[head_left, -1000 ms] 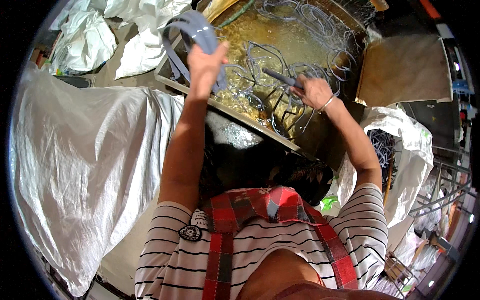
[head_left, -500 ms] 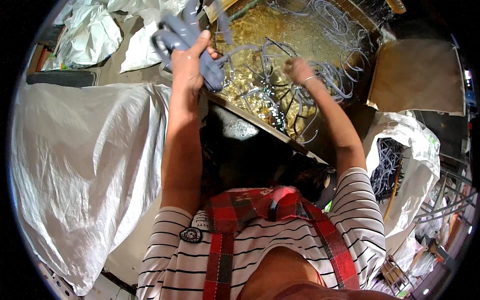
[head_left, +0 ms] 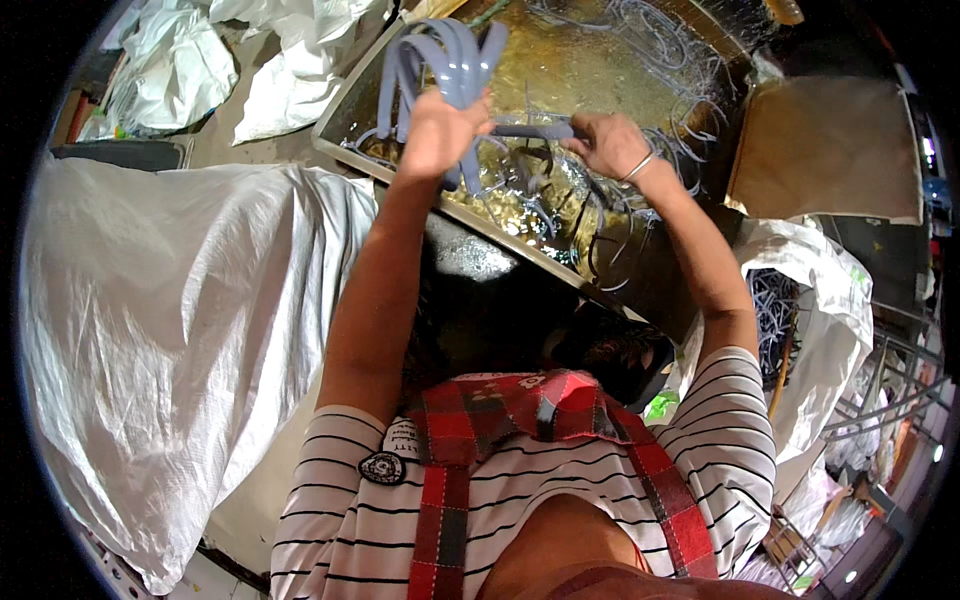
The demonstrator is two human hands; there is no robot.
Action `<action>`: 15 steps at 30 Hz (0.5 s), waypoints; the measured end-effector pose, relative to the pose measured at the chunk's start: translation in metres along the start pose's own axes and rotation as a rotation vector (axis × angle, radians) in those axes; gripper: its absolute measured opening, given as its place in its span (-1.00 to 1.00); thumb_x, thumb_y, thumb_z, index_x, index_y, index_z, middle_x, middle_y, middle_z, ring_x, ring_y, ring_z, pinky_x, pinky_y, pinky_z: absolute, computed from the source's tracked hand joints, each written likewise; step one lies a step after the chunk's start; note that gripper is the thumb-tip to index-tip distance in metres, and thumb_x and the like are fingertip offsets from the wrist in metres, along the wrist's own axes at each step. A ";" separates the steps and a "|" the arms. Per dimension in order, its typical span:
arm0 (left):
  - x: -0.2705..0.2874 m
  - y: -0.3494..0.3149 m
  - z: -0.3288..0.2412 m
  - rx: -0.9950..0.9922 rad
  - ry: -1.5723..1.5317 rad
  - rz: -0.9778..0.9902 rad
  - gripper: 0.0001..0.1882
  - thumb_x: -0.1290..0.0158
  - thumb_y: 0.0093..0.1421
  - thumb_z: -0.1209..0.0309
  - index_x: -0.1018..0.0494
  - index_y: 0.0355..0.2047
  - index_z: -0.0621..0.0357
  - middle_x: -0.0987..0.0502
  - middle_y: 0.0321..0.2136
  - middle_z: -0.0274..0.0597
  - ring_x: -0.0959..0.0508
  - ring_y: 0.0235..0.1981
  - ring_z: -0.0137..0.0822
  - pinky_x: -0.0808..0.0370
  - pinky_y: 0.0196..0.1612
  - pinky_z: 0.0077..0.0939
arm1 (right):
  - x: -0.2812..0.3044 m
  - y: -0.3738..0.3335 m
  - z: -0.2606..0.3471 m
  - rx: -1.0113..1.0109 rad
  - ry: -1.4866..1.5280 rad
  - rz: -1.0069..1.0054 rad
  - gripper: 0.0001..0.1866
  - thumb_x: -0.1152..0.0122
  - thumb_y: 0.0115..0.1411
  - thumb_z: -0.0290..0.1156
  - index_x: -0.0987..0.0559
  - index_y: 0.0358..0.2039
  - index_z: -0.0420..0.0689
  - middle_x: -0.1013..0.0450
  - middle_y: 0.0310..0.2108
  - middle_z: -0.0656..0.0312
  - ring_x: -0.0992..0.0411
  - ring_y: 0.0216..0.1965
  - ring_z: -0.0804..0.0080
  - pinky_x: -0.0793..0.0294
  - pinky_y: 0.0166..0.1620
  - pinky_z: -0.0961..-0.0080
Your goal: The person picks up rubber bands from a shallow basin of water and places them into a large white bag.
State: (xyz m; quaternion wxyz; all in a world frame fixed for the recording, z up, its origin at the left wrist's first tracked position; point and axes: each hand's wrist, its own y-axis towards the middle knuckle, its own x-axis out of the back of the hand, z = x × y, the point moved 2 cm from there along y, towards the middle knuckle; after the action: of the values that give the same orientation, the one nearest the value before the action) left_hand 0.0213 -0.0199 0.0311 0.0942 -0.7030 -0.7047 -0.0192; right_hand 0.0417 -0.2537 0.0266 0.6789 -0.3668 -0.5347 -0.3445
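My left hand (head_left: 443,130) is closed around a looped bundle of glossy grey strips (head_left: 455,55), whose bends stand up above the fist. They look like rubber or plastic; whether they are flat or hollow I cannot tell. My right hand (head_left: 612,148) pinches a grey length (head_left: 532,131) that runs level across to the left fist. Both hands are over a metal tank (head_left: 505,235) of shallow yellowish water. Thinner grey strands (head_left: 680,70) lie in loose curls in the water, mostly toward the right and far side.
White sheeting (head_left: 180,330) covers something large at the left. White sacks (head_left: 290,90) lie beyond it. On the right stand a brown board (head_left: 825,150) and an open white sack (head_left: 825,330) with many grey strands inside.
My left hand has moved right with the bundle, now over the tank. My right hand, blurred over the strands before, now pinches a grey length stretched toward the left hand.
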 end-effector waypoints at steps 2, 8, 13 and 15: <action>-0.017 0.002 0.011 -0.166 0.075 0.090 -0.64 -0.17 -0.02 0.40 -0.43 -0.23 0.34 -0.52 -0.38 -0.20 -0.47 -0.36 -0.43 -0.41 -0.31 -0.56 | 0.044 -0.007 0.014 0.019 0.068 -0.019 -0.62 -0.09 0.07 -0.06 -0.48 -0.38 -0.16 -0.45 -0.52 0.04 -0.43 -0.48 0.13 -0.39 -0.39 0.33; -0.032 -0.008 -0.005 -0.172 0.119 0.146 -0.60 -0.20 -0.14 0.36 -0.42 -0.29 0.32 -0.51 -0.41 -0.06 -0.49 -0.35 -0.32 -0.41 -0.23 -0.44 | 0.090 -0.010 0.027 0.062 0.322 -0.091 -0.63 -0.16 0.07 -0.12 -0.52 -0.33 -0.20 -0.43 -0.60 0.16 -0.34 -0.55 0.43 -0.34 -0.42 0.50; -0.015 -0.010 -0.016 -0.211 0.122 0.081 -0.64 -0.16 -0.18 0.42 -0.44 -0.31 0.28 -0.51 -0.50 -0.18 -0.47 -0.46 -0.44 -0.41 -0.34 -0.53 | 0.064 0.004 -0.041 -0.074 1.170 -0.403 -0.73 -0.08 0.15 -0.24 -0.52 -0.34 -0.21 -0.43 -0.51 0.38 -0.36 -0.47 0.61 -0.31 -0.40 0.65; -0.005 -0.012 -0.021 -0.225 0.066 0.095 -0.64 -0.17 -0.17 0.42 -0.43 -0.31 0.26 -0.48 -0.49 -0.26 -0.44 -0.45 -0.48 -0.39 -0.36 -0.57 | 0.011 0.010 -0.107 -0.335 1.023 -0.240 -0.65 -0.13 0.08 -0.21 -0.51 -0.37 -0.32 -0.47 -0.49 0.19 -0.42 -0.39 0.51 -0.38 -0.26 0.56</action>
State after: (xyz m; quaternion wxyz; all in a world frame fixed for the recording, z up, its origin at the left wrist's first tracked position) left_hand 0.0115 -0.0287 0.0525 0.0387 -0.7405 -0.6606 -0.1171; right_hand 0.1030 -0.3426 0.0192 0.7405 -0.1921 -0.1126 -0.6342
